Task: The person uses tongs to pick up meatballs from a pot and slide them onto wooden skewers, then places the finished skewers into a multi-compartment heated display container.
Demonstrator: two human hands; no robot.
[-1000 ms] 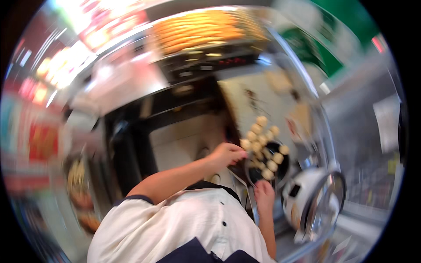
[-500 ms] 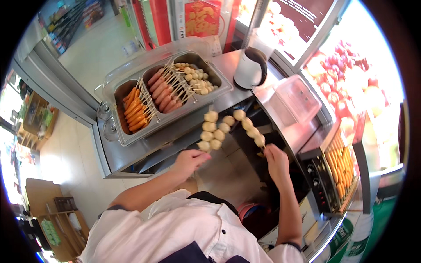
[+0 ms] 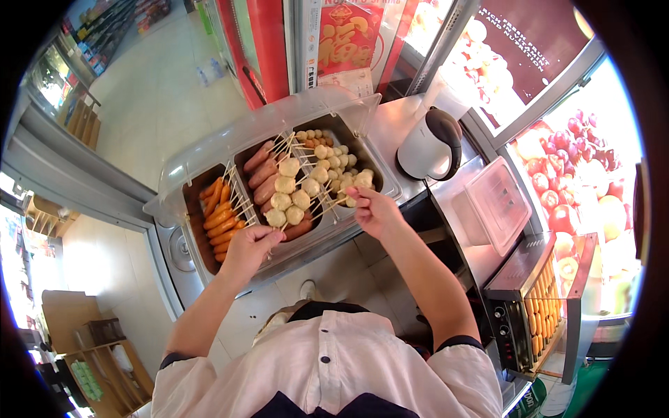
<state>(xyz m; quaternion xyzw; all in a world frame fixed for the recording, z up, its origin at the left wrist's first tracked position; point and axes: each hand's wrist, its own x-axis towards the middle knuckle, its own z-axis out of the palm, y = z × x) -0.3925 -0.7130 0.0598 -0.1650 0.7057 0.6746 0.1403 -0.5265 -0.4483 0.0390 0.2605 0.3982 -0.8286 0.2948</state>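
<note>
Closest is the person's white shirt with dark cuffs (image 3: 348, 366). Past the right elbow is a black metal grill with round knobs (image 3: 507, 334), with rows of orange sausages (image 3: 540, 313) inside. The left hand (image 3: 252, 251) is closed, with its thumb and fingers pinching thin wooden sticks with pale, round balls on them (image 3: 285, 184). These balls are over the middle part of a long, clear plastic box with three metal parts (image 3: 313, 245). The right hand (image 3: 380, 212) is curled, with its thumb and fingertips close together at the front edge of the box's right part; I cannot tell if it has hold of a stick. Bright orange sausages (image 3: 221, 224) lie in the left part, fat pink sausages (image 3: 263, 177) in the middle, and more pale balls (image 3: 338, 164) in the right. A clear, bendy-looking lid (image 3: 202, 150) stands along the box's back edge. Past the box's right end, a white kettle with a black handle (image 3: 421, 150) stands on the shiny steel counter (image 3: 390, 117). Farthest back is a red poster with gold shapes (image 3: 352, 42).
</note>
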